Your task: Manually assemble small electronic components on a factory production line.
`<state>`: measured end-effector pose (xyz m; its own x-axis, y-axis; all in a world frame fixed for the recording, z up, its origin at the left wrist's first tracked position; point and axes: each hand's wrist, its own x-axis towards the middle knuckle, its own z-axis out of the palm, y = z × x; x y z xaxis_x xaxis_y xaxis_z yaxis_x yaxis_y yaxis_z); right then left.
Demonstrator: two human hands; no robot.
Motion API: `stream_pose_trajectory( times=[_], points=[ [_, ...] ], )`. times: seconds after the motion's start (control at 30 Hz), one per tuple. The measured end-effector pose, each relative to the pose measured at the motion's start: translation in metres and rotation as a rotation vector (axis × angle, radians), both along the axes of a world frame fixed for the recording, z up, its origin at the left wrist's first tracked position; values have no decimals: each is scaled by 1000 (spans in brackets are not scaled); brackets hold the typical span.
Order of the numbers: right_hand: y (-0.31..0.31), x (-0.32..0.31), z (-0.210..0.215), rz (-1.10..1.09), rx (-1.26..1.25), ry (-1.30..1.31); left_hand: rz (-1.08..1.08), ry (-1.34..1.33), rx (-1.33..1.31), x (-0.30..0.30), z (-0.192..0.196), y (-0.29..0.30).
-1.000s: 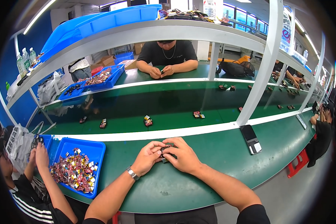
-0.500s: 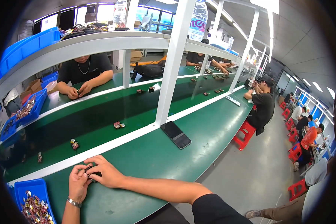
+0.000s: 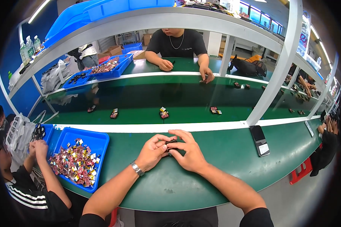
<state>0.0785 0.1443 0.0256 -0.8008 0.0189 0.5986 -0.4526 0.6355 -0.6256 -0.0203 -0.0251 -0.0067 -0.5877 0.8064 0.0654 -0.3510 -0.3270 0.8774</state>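
Over the green bench top (image 3: 216,170), my two hands meet around a small dark piece (image 3: 172,144), mostly covered by fingers; its exact kind cannot be made out. My left hand (image 3: 152,153), with a metal watch on the wrist, pinches its left side. From the other side my right hand (image 3: 188,153) grips it with thumb and fingers. Left of my hands is a blue tray (image 3: 105,143) heaped with small red, yellow and white electronic parts (image 3: 77,160).
A black phone (image 3: 258,138) lies to the right, beside a white post (image 3: 274,75). Beyond the white rail, small assemblies (image 3: 163,112) sit spaced along a green belt (image 3: 140,117). One person (image 3: 178,47) works opposite, another (image 3: 38,189) at my left. Blue bins (image 3: 121,66) stand at far left.
The view has swung left, bringing the whole parts tray and the person at my left into sight. Both hands still hold the dark piece. The person opposite now has one hand at the belt.
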Motion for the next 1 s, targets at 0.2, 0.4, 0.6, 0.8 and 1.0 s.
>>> stream_pose_trajectory(
  times=[0.2, 0.4, 0.6, 0.8, 1.0],
  points=[
    [4, 1, -2, -86, 115, 167, -11, -48, 28, 5, 3, 7],
    [8, 7, -5, -137, 144, 194, -15, -54, -8, 7, 2, 13],
    [-3, -4, -12, -121, 152, 247, 108, -15, -4, 4, 1, 6],
    [-4, -5, -16, -173, 214, 244, 84, -35, -25, 1, -3, 11],
    [-7, 1, -6, -223, 289, 228, 51, -22, -26, 3, 0, 5]
  ],
)
